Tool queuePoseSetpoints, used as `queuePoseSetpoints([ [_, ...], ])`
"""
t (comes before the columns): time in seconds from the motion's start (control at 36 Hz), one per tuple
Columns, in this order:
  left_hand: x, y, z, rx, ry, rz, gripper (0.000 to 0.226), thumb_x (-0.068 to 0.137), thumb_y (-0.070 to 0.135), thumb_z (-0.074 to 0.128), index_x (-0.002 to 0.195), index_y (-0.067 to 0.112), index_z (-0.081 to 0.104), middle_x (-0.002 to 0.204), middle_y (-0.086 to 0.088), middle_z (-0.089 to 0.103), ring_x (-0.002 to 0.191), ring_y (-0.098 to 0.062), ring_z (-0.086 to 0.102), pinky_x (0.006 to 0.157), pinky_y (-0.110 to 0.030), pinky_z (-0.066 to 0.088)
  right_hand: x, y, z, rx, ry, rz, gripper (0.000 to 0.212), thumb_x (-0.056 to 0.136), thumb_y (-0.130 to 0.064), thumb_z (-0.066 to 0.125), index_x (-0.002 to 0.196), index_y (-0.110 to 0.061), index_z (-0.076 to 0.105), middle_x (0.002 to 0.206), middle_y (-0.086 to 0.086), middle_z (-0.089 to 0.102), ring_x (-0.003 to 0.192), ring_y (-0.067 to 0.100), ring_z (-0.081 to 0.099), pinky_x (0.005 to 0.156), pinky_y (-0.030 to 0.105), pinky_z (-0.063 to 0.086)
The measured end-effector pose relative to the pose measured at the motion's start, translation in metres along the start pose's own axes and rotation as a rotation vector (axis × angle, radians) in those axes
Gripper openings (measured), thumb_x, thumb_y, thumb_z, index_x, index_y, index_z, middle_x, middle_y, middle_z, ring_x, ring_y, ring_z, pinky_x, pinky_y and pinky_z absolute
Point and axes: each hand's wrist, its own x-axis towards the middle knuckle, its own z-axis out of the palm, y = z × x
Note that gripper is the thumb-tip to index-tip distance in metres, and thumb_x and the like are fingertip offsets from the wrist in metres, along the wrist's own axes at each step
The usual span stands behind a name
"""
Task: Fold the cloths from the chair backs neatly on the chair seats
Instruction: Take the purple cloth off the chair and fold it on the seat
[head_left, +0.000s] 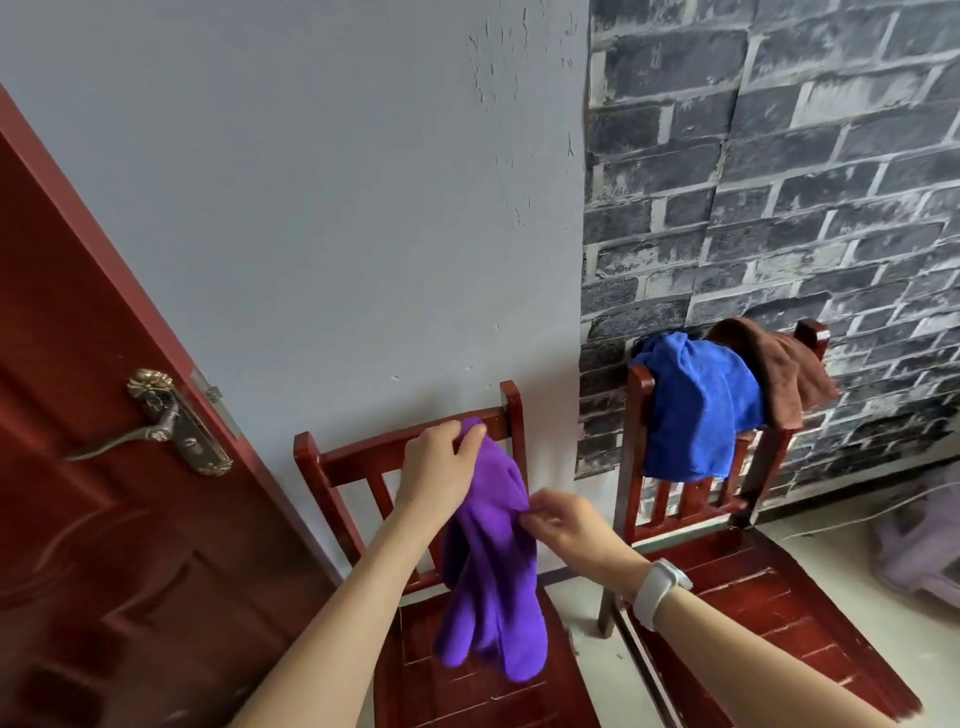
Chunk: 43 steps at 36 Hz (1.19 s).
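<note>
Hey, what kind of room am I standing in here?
Probably a room in a home, though that's a guess: a reddish-brown panelled wooden door with an ornate lever handle, two dark red wooden slatted chairs against the wall, and grey brick-pattern wallpaper.

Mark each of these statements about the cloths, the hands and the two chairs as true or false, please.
1. Both hands hold the purple cloth. True: the left hand grips its top and the right hand pinches its edge.
2. The blue cloth lies folded on a seat. False: it hangs over the right chair's back.
3. A brown cloth hangs beside the blue one. True.
4. The purple cloth lies flat on the left chair's seat. False: it hangs from the hands above it.
5. The watch is on the left wrist. False: the right wrist.
</note>
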Motion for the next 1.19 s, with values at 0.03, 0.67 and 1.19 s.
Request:
queuePoseSetpoints([
  [0.03,0.0,-0.005,-0.003,0.041,0.035,-0.01,0.026,0.093,0.028,0.052,0.089,0.003,0.06,0.078,-0.006,0.06,0.074,-0.02,0.055,0.058,-0.017,0.031,0.001,-0.001,-0.001,-0.028,0.045,-0.008,0.006,0.089,-0.012,0.053,0.092,-0.009,0.058,0.082,0.004,0.063,0.081,0.02,0.062,0.08,0.036,0.051],
  [0.67,-0.018,0.0,-0.009,0.036,-0.125,0.233,0.021,0.084,0.022,0.064,0.104,0.017,0.069,0.096,0.002,0.064,0.09,-0.012,0.059,0.08,-0.022,0.049,-0.004,-0.01,-0.011,-0.049,0.288,-0.181,0.023,0.086,-0.012,0.059,0.099,-0.025,0.045,0.092,-0.01,0.052,0.079,0.007,0.055,0.066,0.013,0.043],
  [1.19,-0.009,-0.008,-0.054,0.088,0.123,0.412,0.022,0.083,0.026,0.053,0.089,0.009,0.067,0.091,0.004,0.061,0.088,-0.004,0.05,0.08,-0.023,0.046,0.023,0.0,0.029,-0.218,0.08,-0.096,0.018,0.083,-0.016,0.059,0.099,-0.009,0.056,0.08,-0.007,0.044,0.073,0.012,0.045,0.072,0.023,0.036],
])
